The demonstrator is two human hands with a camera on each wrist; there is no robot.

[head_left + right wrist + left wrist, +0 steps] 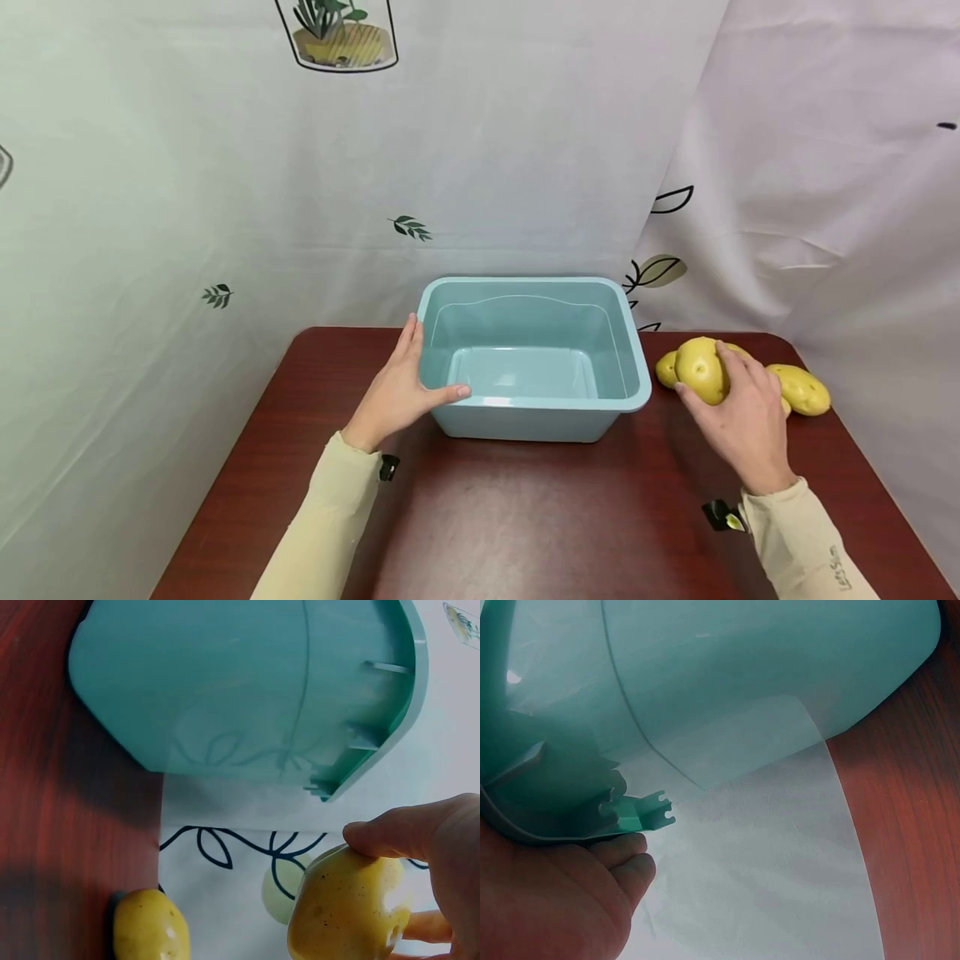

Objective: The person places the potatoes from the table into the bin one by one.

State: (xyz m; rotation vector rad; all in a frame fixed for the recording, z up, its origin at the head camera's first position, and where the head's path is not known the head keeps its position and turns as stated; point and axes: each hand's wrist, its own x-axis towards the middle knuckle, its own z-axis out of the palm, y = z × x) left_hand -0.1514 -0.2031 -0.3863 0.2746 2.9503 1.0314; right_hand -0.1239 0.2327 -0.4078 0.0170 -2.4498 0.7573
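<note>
A light blue plastic basin point(510, 423) stands on the table with nothing inside it. My left hand point(397, 392) rests on its left front corner, thumb over the front rim and fingers along the left side; the left wrist view has the fingers point(634, 877) at the underside of the rim. To the right of the basin, my right hand point(746, 417) grips a yellow potato point(699, 369) between thumb and fingers. In the right wrist view this potato point(349, 907) is held above the table, with another potato point(150, 930) lying below.
More potatoes lie at the table's right back, one of them point(801, 390) near the right edge and another point(665, 369) beside the basin, some partly hidden by my right hand. A white patterned cloth point(525, 167) hangs behind the dark red table point(510, 517).
</note>
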